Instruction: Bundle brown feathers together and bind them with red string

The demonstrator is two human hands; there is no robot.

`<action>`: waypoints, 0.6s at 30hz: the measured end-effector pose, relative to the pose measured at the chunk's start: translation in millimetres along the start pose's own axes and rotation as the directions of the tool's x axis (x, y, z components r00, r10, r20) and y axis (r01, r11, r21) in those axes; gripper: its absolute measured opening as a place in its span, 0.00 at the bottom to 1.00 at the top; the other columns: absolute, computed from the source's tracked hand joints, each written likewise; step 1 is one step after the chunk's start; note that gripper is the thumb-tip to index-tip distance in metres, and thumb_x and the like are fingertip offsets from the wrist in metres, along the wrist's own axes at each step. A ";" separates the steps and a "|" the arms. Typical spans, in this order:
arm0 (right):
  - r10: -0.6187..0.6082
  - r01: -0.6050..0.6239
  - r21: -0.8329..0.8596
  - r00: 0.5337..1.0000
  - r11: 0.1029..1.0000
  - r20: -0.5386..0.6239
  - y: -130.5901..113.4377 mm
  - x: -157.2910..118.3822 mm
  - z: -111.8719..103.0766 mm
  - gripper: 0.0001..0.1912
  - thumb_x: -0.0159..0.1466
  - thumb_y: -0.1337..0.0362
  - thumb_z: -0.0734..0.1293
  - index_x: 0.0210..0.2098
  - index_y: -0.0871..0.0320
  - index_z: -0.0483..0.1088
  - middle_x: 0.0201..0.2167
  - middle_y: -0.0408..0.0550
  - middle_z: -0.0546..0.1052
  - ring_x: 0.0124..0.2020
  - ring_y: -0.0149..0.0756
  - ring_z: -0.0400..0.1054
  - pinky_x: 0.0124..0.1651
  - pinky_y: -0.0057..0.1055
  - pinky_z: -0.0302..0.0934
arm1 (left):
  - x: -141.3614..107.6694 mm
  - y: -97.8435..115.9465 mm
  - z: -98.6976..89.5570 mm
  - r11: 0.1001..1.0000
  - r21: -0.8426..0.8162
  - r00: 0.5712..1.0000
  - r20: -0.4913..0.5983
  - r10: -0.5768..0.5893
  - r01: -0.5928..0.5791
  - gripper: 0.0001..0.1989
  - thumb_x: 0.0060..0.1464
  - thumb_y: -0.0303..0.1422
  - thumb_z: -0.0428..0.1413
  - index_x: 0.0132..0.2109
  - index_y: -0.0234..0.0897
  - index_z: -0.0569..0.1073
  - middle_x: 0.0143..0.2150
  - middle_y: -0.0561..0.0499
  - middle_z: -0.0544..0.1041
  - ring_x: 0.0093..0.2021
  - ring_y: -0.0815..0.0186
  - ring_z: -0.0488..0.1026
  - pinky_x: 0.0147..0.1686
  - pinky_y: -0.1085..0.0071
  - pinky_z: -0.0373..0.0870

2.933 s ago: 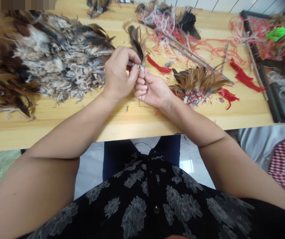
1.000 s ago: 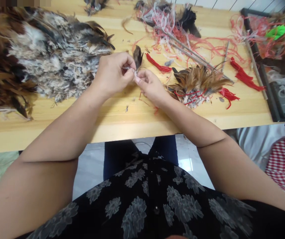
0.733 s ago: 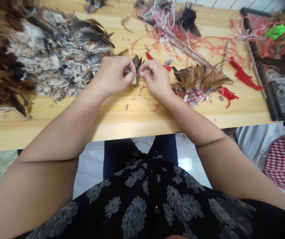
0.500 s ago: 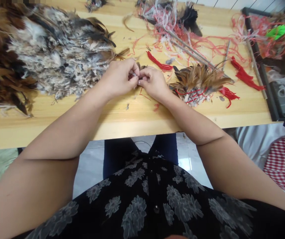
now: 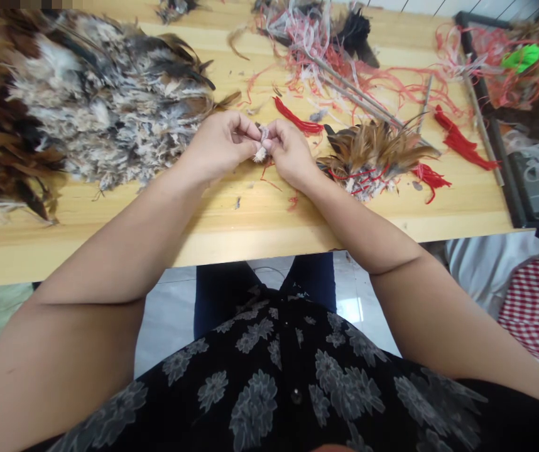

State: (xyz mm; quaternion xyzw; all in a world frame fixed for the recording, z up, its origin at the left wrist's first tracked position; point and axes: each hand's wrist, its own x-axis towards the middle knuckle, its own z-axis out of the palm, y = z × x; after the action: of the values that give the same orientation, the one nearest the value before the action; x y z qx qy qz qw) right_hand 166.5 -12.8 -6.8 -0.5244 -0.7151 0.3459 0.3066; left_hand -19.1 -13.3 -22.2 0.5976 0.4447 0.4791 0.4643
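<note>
Between my two hands is a small feather bundle, its pale fluffy end showing below the fingertips. My left hand pinches it from the left, fingers closed. From the right, the closed fingers of my right hand grip the same bundle near a whitish strip. A large heap of grey and brown feathers lies left of my left hand. Beside my right wrist rests a smaller pile of brown feathers with red strings across its fluffy ends. A red string bundle lies just beyond my right hand.
Pink and white strips tangle at the back of the wooden table, with thin sticks among them. More red strings lie at the right, beside a dark-framed tray holding strips and a green piece.
The fingers of both hands have shifted around the small bundle, and its pale fluffy end now shows below them. The view has moved slightly.
</note>
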 end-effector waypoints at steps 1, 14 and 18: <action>-0.003 0.003 -0.001 1.000 1.000 0.001 0.0 -0.1 0.1 0.09 0.77 0.67 0.72 0.40 0.52 0.70 0.49 0.49 0.83 0.59 0.45 0.76 0.73 0.41 0.70 | -1.2 1.4 0.5 1.000 0.007 1.000 0.003 -0.019 0.019 0.09 0.51 0.34 0.72 0.37 0.48 0.80 0.35 0.50 0.86 0.37 0.51 0.82 0.47 0.47 0.83; -0.016 0.015 0.054 1.000 0.998 0.010 -2.6 -1.9 1.5 0.09 0.79 0.71 0.68 0.42 0.52 0.69 0.51 0.48 0.82 0.58 0.40 0.76 0.72 0.38 0.71 | -12.7 14.4 5.3 0.996 0.083 0.997 -0.061 -0.041 0.045 0.10 0.60 0.34 0.73 0.34 0.45 0.79 0.31 0.51 0.81 0.39 0.54 0.80 0.42 0.60 0.78; -0.018 0.017 0.045 1.000 0.999 0.017 -4.5 -3.5 -0.2 0.09 0.79 0.71 0.68 0.42 0.51 0.69 0.51 0.48 0.82 0.58 0.40 0.76 0.73 0.38 0.71 | -15.1 19.0 10.5 0.995 0.096 0.994 -0.109 -0.029 0.040 0.12 0.60 0.33 0.74 0.36 0.44 0.77 0.34 0.51 0.81 0.44 0.54 0.81 0.42 0.62 0.77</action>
State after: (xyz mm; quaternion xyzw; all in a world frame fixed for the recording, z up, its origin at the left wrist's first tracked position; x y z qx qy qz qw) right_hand 165.1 -17.0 -3.2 -0.5082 -0.7144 0.3637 0.3148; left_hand -9.3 -32.6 -7.1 0.5854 0.5022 0.4799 0.4181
